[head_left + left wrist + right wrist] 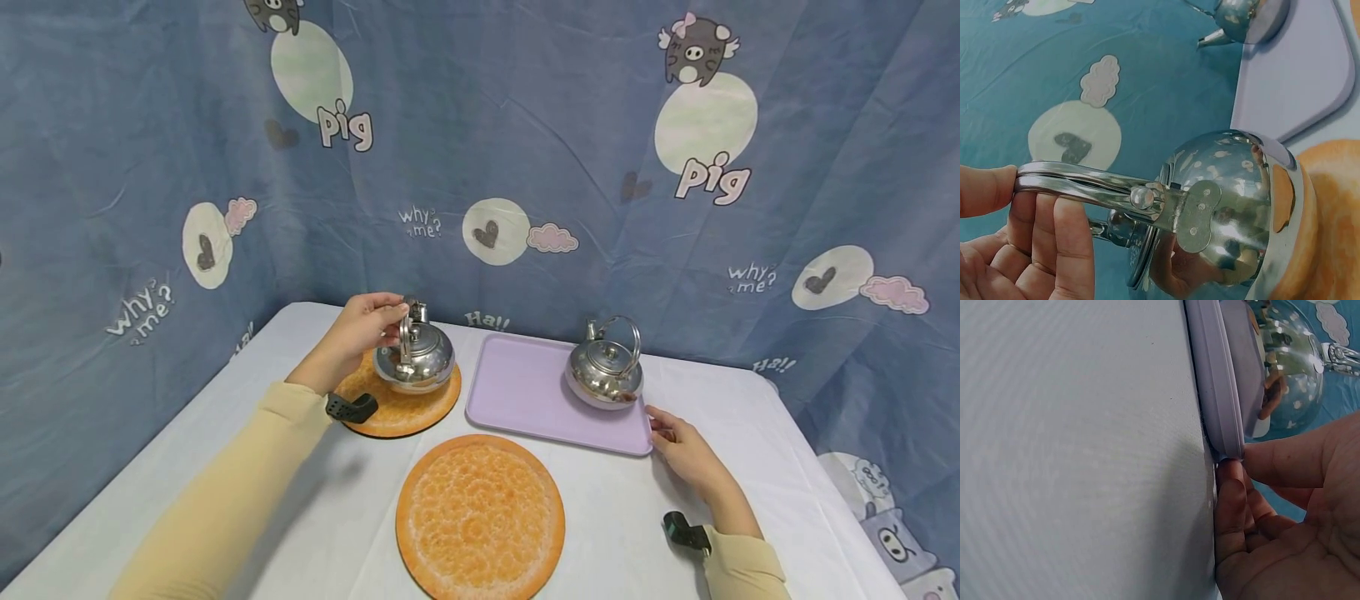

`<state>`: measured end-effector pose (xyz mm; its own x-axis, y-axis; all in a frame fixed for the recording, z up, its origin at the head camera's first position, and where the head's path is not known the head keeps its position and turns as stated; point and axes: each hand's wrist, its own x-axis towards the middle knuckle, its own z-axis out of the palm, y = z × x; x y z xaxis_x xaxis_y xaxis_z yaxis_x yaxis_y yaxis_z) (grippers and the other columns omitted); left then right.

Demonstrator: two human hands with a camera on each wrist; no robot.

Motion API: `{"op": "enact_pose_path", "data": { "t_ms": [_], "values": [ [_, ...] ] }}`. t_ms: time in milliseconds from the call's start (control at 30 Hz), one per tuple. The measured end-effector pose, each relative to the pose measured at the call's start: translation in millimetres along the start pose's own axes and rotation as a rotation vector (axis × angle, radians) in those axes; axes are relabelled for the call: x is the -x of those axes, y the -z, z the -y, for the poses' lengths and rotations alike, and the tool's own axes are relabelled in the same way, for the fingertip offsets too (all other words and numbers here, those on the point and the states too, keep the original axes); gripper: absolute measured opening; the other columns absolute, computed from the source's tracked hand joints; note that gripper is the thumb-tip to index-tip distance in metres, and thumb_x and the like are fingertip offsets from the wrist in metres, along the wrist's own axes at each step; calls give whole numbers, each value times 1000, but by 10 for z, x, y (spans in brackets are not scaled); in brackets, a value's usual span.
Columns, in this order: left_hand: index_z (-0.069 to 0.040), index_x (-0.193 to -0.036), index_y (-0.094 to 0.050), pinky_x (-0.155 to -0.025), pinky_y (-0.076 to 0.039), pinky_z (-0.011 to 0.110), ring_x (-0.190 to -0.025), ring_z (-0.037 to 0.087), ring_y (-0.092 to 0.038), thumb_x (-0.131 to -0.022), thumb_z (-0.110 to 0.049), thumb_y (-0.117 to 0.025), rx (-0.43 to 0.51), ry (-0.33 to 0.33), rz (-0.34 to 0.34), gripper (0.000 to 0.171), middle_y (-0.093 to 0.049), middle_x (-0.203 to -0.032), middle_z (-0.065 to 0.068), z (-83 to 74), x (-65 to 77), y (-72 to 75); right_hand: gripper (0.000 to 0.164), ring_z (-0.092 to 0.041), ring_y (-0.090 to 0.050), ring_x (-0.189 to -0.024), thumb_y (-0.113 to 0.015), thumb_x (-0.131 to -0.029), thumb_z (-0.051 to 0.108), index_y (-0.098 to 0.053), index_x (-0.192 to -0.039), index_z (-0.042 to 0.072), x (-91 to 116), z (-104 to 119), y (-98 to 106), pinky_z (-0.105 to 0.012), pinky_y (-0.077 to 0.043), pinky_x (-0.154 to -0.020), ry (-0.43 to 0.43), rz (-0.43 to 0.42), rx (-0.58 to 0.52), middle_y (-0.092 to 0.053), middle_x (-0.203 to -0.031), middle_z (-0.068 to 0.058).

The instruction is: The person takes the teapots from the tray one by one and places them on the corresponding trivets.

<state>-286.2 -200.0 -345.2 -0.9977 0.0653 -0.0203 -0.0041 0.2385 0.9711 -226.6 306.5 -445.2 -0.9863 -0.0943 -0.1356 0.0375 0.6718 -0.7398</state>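
Observation:
At the back left, my left hand (358, 332) grips the handle (1085, 184) of a shiny steel kettle (420, 367). Thumb and fingers pinch that handle from both sides in the left wrist view. The kettle stands on a round orange placemat (397, 417). A second steel kettle (602, 379), its handle up, sits on the right part of a lilac tray (517, 392). My right hand (690, 454) pinches the tray's near right corner, thumb (1285, 456) against the rim and fingers lower down by the tablecloth.
Another round orange placemat (480, 517) lies at the front middle of the white-covered table (622, 517). Behind the table hangs a blue curtain (420, 167) printed with pigs and hearts, close to its back edge.

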Motion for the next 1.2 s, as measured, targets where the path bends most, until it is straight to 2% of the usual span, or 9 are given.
{"op": "enact_pose_path", "data": {
  "t_ms": [200,367,700,1033,1200],
  "values": [
    [-1,-163,-42,-79,-59,22,-83,9,-59,-114,-27,-55,-23,-7,-5,57,-60,-111,0,61,78,140,55,-44,-51,-134,-49,-111,3,-33,-162,-10,3,-8,0,-59,-42,-115,4,-1,1,-51,-151,-36],
    [1,-163,-40,-77,-59,23,-82,9,-59,-114,-27,-54,-42,-17,2,58,-61,-104,-4,131,113,226,55,-44,-52,-133,-48,-111,3,-33,-162,-11,10,-1,6,-58,-43,-114,9,0,3,-52,-149,-36],
    [2,-163,-39,-80,-60,23,-83,9,-60,-114,-26,-54,-52,-15,19,59,-61,-104,-5,187,155,308,55,-40,-55,-129,-49,-110,3,-35,-161,-12,15,-3,12,-38,-49,-100,23,-6,7,-55,-146,-34],
    [2,-164,-37,-80,-61,22,-81,7,-61,-114,-29,-55,-31,20,37,61,-60,-98,-7,200,149,371,55,-43,-54,-133,-49,-111,3,-33,-162,-11,-2,-19,-1,-51,-48,-109,19,-13,-15,-53,-149,-35],
    [4,-165,-34,-79,-62,22,-79,6,-62,-115,-28,-54,-21,13,53,63,-60,-95,-9,195,147,391,55,-42,-55,-131,-49,-110,2,-34,-162,-10,-8,-19,-5,-48,-48,-106,14,-19,-22,-54,-148,-34]
  ]
}}
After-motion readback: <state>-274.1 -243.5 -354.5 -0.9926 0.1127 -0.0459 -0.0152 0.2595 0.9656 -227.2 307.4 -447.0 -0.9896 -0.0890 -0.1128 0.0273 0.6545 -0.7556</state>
